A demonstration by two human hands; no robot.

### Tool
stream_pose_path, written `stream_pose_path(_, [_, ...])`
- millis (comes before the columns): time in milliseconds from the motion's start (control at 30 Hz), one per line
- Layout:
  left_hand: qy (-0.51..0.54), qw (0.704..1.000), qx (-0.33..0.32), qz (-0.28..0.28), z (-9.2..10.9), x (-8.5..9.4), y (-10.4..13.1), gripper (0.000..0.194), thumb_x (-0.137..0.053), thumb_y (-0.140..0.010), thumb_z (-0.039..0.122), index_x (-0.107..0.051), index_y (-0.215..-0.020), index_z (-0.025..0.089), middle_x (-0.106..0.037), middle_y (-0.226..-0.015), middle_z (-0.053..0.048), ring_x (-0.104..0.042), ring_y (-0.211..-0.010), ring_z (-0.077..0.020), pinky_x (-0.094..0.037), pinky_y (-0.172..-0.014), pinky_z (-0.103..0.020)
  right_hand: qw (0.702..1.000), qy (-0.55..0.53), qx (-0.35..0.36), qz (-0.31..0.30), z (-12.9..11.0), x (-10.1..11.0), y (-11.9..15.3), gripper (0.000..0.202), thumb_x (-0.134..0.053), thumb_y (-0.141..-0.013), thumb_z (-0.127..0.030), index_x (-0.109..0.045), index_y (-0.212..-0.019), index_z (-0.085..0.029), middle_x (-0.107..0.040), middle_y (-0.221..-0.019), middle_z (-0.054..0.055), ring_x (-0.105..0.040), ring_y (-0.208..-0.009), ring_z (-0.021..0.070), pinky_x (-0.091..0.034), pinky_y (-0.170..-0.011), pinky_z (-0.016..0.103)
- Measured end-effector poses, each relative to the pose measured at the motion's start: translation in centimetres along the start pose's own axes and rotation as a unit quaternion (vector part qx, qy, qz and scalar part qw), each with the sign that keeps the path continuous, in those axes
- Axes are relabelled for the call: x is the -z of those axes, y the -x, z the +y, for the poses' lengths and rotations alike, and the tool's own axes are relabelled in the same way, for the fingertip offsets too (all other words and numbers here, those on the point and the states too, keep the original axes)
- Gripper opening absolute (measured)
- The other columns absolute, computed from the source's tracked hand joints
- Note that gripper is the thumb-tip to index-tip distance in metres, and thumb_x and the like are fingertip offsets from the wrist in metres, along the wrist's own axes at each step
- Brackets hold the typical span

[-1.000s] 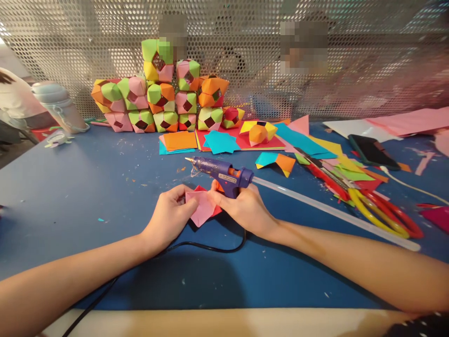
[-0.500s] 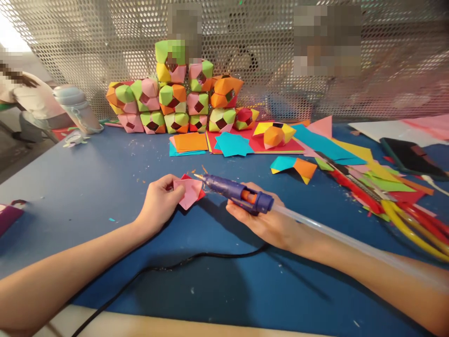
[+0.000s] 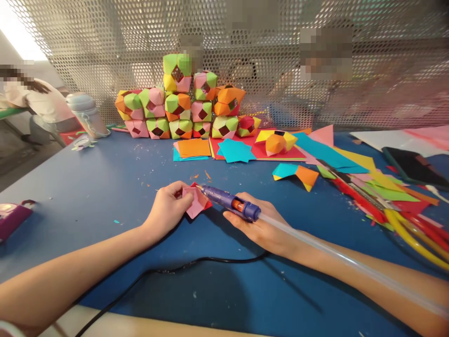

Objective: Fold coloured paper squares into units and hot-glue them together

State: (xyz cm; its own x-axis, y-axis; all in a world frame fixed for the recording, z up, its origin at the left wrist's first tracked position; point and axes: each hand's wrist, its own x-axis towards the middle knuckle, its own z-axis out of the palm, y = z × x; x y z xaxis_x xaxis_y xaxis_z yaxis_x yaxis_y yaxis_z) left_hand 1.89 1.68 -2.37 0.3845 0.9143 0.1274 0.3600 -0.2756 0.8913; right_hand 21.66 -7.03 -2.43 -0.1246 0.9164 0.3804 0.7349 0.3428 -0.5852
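Observation:
A small folded piece of pink and red paper (image 3: pixel 197 202) is pinched between the thumb and fingers of my left hand (image 3: pixel 168 207), over the middle of the blue table. My right hand (image 3: pixel 263 227) is closed round a purple glue gun (image 3: pixel 228 200). Its nozzle points left and meets the upper edge of the folded paper; whether it touches is too small to tell. A long clear glue stick (image 3: pixel 315 245) runs from the gun's rear over my right forearm. The black cord (image 3: pixel 175 267) curves across the table below both hands.
Stacked paper shapes (image 3: pixel 178 106) stand by the mesh screen. Before them lie orange sheets (image 3: pixel 194 147), a blue star-shaped piece (image 3: pixel 235 150) and a folded strip (image 3: pixel 296 173). Scissors (image 3: pixel 396 224), paper scraps and a phone (image 3: pixel 414 164) lie right; a bottle (image 3: pixel 87 114) stands left.
The glue gun's nozzle has come to the folded paper's upper edge. My left hand and the paper appear slightly lower and further right, as the camera view has shifted too.

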Motion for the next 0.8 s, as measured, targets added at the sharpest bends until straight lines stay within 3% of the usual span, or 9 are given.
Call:
stream_pose_path(267, [0.012, 1.0, 0.011, -0.01, 0.06, -0.13, -0.12, 0.014, -0.052, -0.076, 0.026, -0.059, -0.071, 0.016, -0.053, -0.061, 0.004, -0.045, -0.058, -0.0094, -0.036, -0.054, -0.02, 0.999, 0.02, 0.046, 0.009, 0.46, -0.24, 0.13, 0.013, -0.051, -0.087, -0.033, -0.047, -0.082, -0.022, -0.054, -0.062, -0.004, -0.049, -0.048, 0.0092, -0.037, -0.046, 0.02])
stream_pose_path(800, [0.029, 0.999, 0.009, -0.011, 0.03, -0.16, -0.08, 0.011, -0.051, -0.073, 0.022, -0.058, -0.068, 0.015, -0.05, -0.058, 0.005, -0.043, -0.055, -0.0082, -0.033, -0.052, -0.019, 0.998, 0.032, 0.044, 0.028, 0.59, -0.49, 0.16, 0.009, -0.053, -0.085, -0.029, -0.048, -0.083, -0.022, -0.053, -0.059, -0.006, -0.048, -0.047, 0.0086, -0.037, -0.047, 0.019])
